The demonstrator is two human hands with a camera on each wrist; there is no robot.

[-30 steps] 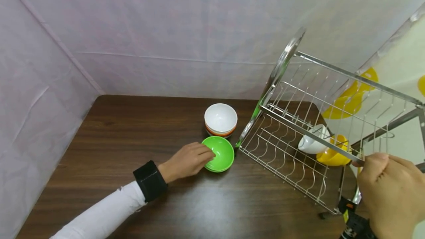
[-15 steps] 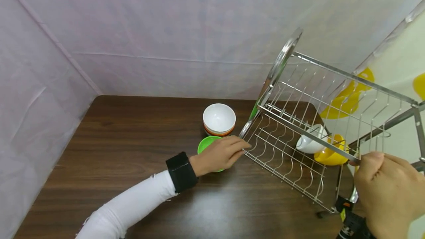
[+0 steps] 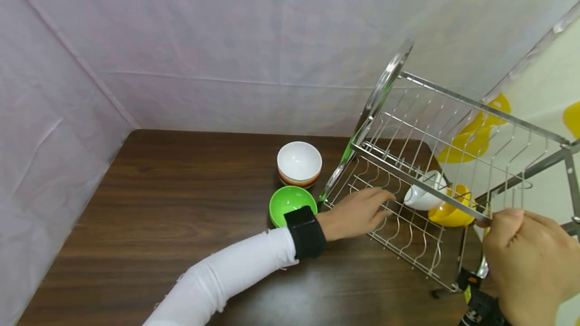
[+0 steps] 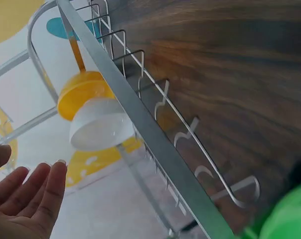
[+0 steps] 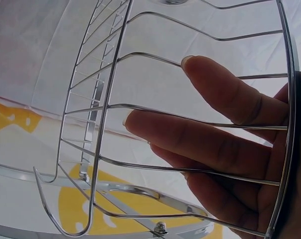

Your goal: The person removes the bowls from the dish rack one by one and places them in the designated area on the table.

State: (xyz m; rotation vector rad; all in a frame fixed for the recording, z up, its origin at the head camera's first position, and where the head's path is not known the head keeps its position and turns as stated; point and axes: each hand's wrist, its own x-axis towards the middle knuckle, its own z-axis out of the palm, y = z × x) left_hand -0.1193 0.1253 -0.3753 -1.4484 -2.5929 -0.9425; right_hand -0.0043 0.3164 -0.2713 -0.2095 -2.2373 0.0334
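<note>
My left hand (image 3: pixel 360 210) reaches over the lower tier of the metal dish rack (image 3: pixel 394 167), its fingers loosely extended and holding nothing. In the left wrist view, its fingertips stand apart from a white bowl (image 4: pixel 103 124) and a yellow bowl (image 4: pixel 85 92). Both bowls sit tilted side by side in the rack's lower tier. My right hand (image 3: pixel 530 260) grips the front rail of the upper tier near its right end. Seen from the right wrist, its fingers (image 5: pixel 200 139) lie under the tier's wires. A green bowl (image 3: pixel 290 197) stands left of the rack, partly behind my left wrist.
Behind the green bowl is a stack of bowls, a white bowl (image 3: pixel 299 161) on top and an orange one below. Everything rests on a dark wooden table (image 3: pixel 190 190). A pale cloth wall (image 3: pixel 226 54) rises behind it.
My left hand has moved right, from the green bowl to over the rack's lower tier, and its fingers have spread. My right hand keeps its grip on the upper rail.
</note>
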